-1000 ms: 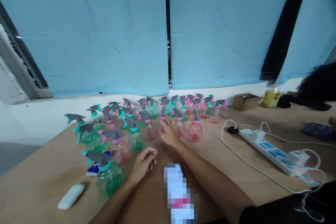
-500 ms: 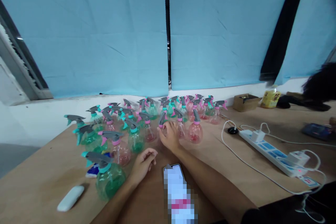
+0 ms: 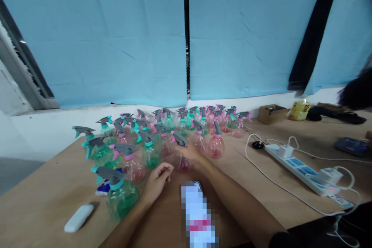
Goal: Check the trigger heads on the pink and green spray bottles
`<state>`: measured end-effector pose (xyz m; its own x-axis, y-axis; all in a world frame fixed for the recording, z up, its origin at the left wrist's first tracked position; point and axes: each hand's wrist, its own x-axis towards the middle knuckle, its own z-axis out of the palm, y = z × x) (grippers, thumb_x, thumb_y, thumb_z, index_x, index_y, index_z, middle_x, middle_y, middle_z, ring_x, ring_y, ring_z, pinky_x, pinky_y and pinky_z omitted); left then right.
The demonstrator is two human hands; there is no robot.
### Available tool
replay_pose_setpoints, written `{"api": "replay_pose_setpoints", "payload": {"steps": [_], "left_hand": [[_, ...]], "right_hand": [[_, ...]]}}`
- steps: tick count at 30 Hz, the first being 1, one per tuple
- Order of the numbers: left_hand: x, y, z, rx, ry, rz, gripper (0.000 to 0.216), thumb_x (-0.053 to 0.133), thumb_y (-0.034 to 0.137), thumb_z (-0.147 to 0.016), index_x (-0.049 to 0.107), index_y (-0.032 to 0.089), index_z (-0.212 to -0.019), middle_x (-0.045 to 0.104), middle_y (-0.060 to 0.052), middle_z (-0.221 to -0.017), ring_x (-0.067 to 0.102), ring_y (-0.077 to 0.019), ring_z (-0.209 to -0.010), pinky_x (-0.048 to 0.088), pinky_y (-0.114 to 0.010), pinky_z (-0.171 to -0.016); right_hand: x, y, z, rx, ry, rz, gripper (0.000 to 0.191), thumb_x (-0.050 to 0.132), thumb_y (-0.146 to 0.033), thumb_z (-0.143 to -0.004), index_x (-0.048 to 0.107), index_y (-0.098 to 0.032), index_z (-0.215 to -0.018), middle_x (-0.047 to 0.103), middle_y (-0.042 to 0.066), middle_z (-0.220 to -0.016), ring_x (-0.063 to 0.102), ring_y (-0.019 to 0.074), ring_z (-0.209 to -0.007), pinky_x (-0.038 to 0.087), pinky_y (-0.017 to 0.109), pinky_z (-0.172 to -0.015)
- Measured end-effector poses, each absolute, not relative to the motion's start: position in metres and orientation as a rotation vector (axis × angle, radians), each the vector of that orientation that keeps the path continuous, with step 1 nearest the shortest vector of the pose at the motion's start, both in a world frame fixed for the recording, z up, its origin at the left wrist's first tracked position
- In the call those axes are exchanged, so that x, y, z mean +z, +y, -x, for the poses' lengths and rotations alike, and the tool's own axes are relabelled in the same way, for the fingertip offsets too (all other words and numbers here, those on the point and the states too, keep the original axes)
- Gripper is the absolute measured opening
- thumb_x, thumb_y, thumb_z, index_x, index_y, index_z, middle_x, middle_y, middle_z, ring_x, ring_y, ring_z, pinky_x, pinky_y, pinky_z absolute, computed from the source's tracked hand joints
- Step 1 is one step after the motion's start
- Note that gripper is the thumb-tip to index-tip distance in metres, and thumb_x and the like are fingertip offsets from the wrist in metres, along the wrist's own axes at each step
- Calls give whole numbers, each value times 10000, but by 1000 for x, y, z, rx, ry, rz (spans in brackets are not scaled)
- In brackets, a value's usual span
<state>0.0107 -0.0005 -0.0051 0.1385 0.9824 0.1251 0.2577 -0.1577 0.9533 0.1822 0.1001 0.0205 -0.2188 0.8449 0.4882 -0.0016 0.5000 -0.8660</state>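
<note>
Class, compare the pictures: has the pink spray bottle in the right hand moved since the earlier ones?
Yes: the pink spray bottle has moved toward the person in the right hand, closer to the phone lying on the table.

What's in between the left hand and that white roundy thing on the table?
In the head view, a green spray bottle stands between the left hand and the white rounded thing.

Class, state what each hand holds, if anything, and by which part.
The right hand grips a pink bottle by its neck; the left hand holds nothing visible.
</note>
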Motion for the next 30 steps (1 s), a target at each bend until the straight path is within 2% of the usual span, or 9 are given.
{"api": "replay_pose_setpoints", "payload": {"steps": [4, 7, 18, 26, 30], "left_hand": [[-5, 0, -10, 1080, 1251, -1579, 294, 573, 484, -840, 634, 197, -861, 482, 46, -581, 409, -110, -526, 265, -205, -495], [-7, 1, -9, 1080, 1242, -1584, 284, 567, 471, -846, 637, 197, -866, 481, 46, -578, 408, -110, -522, 267, -207, -494], [-8, 1, -10, 1064, 1243, -1590, 294, 576, 486, -836, 630, 196, -836, 482, 52, -566, 417, -107, -512, 279, -206, -496], [-16, 4, -10, 847, 1205, -1657, 365, 522, 528, -852, 623, 178, -874, 541, 45, -608, 384, -86, -457, 260, -209, -464], [-16, 4, -10, 831, 1208, -1667, 359, 516, 523, -849, 613, 178, -867, 551, 45, -614, 390, -82, -449, 262, -211, -464]], "right_hand": [[27, 96, -194, 1269, -1558, 811, 75, 632, -195, -587, 670, -194, -652, 593, -21, -599, 520, 137, -579, 417, 260, -578], [28, 89, -194, 1420, -1471, 805, 25, 619, -187, -564, 643, -183, -560, 582, -11, -552, 516, 133, -545, 414, 261, -564], [34, 94, -192, 1375, -1505, 758, 53, 610, -215, -538, 653, -189, -523, 617, -9, -553, 548, 138, -585, 435, 259, -606], [22, 90, -188, 1321, -1429, 739, 105, 570, -208, -596, 661, -178, -554, 598, -7, -519, 556, 142, -552, 456, 258, -582], [25, 93, -189, 1248, -1503, 688, 79, 579, -206, -574, 653, -191, -553, 609, -14, -533, 554, 144, -564, 461, 259, -589]]}}
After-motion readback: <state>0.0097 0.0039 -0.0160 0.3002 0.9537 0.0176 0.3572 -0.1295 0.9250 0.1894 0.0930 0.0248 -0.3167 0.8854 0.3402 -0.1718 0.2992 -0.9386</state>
